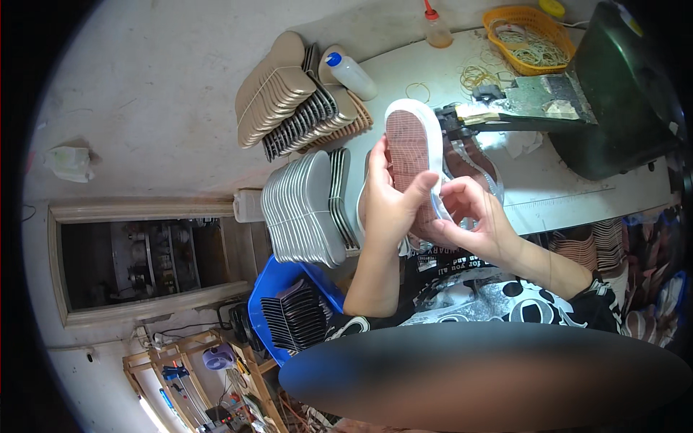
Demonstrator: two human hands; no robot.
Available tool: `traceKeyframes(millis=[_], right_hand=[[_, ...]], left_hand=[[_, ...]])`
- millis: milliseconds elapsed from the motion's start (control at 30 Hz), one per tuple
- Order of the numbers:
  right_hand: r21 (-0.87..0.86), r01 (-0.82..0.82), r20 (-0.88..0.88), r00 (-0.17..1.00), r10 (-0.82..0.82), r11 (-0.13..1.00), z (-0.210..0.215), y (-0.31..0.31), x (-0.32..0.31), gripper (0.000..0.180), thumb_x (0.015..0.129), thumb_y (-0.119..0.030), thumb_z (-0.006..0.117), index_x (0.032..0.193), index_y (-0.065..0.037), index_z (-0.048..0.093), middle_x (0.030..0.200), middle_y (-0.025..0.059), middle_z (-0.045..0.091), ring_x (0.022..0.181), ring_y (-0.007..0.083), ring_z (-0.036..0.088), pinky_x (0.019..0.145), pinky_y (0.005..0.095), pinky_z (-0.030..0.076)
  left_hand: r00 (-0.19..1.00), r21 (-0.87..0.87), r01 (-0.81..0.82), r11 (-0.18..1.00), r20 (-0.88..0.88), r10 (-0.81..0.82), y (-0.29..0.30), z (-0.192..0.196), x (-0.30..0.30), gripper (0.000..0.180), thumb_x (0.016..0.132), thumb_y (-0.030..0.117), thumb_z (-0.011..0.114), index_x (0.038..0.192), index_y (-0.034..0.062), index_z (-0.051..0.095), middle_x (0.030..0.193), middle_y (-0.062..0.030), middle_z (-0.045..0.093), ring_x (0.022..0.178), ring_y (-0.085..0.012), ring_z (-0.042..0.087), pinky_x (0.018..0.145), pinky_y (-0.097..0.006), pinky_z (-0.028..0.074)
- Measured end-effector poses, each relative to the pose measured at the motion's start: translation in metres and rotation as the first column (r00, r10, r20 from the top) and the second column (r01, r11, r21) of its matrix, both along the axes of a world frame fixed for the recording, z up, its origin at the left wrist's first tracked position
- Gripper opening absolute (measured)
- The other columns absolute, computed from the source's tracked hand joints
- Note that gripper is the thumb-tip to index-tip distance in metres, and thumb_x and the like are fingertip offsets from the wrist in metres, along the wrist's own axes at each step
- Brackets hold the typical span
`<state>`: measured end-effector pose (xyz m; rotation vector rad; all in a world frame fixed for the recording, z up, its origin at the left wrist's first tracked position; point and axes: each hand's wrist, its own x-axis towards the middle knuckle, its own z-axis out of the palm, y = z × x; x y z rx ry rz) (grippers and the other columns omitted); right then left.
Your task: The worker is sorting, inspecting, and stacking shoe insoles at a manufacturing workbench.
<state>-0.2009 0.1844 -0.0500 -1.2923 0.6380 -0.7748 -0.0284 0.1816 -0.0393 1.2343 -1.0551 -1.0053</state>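
A sole-shaped shoe piece (411,148) is held up in front of me, its brownish-pink face finely lined and its edge wrapped by a white rim. My left hand (392,202) grips it from the left side, with the thumb lying across the face. At its lower right edge, my right hand (473,224) pinches a pale strip along the rim between thumb and fingers. Just behind, below the machine head (453,123), another brown shoe piece (473,162) with a pale band lies partly hidden by my hands.
A dark green machine (613,94) stands on the table at right. Bundled insoles, beige (271,101) and grey (303,209), stand at left, near a white bottle (352,76). An orange basket (530,36) holds rubber bands. A blue bin (263,281) with dark pieces sits lower left.
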Motion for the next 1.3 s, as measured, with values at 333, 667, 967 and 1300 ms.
traceKeyframes(millis=[333, 667, 967, 1300], right_hand=[[0.361, -0.394, 0.503, 0.845, 0.179, 0.845, -0.044, -0.023, -0.012, 0.028, 0.09, -0.016, 0.063, 0.107, 0.004, 0.056, 0.092, 0.0098, 0.063, 0.078, 0.0153, 0.065, 0.069, 0.0274, 0.055], [-0.059, -0.24, -0.262, 0.94, 0.217, 0.969, 0.014, -0.056, -0.03, 0.023, 0.087, -0.017, 0.064, 0.079, 0.004, 0.068, 0.061, 0.0035, 0.061, 0.054, 0.0067, 0.052, 0.054, 0.0258, 0.045], [0.164, -0.381, -0.024, 0.921, 0.389, 0.91, -0.01, -0.045, -0.045, 0.039, 0.088, -0.038, 0.066, 0.096, 0.0, 0.065, 0.082, 0.0048, 0.066, 0.068, 0.0122, 0.061, 0.063, 0.0254, 0.051], [0.402, -0.049, 0.132, 0.991, -0.005, 0.914, -0.016, -0.029, -0.041, 0.025, 0.095, -0.021, 0.056, 0.097, 0.002, 0.067, 0.086, 0.0091, 0.069, 0.075, 0.0132, 0.066, 0.065, 0.0266, 0.053]], left_hand=[[0.782, 0.066, 0.398, 0.915, -0.545, -0.301, -0.006, -0.004, -0.03, 0.053, 0.077, 0.017, 0.079, 0.116, -0.0024, 0.048, 0.105, -0.0091, 0.063, 0.092, -0.014, 0.063, 0.083, -0.027, 0.051], [0.999, -0.008, 0.022, 1.0, -0.046, -0.023, -0.021, 0.001, -0.034, 0.043, 0.074, 0.009, 0.079, 0.106, -0.0012, 0.052, 0.097, -0.0078, 0.063, 0.086, -0.0145, 0.062, 0.078, -0.027, 0.05], [0.962, -0.061, 0.048, 0.997, -0.266, -0.062, -0.065, 0.008, -0.022, 0.038, 0.078, -0.001, 0.07, 0.111, -0.002, 0.051, 0.1, -0.0087, 0.064, 0.088, -0.015, 0.063, 0.08, -0.028, 0.05], [0.995, 0.023, 0.092, 0.996, 0.043, -0.092, -0.14, -0.029, -0.018, 0.037, 0.073, 0.018, 0.078, 0.097, -0.0054, 0.062, 0.102, -0.0125, 0.059, 0.088, -0.0173, 0.06, 0.077, -0.03, 0.049]])
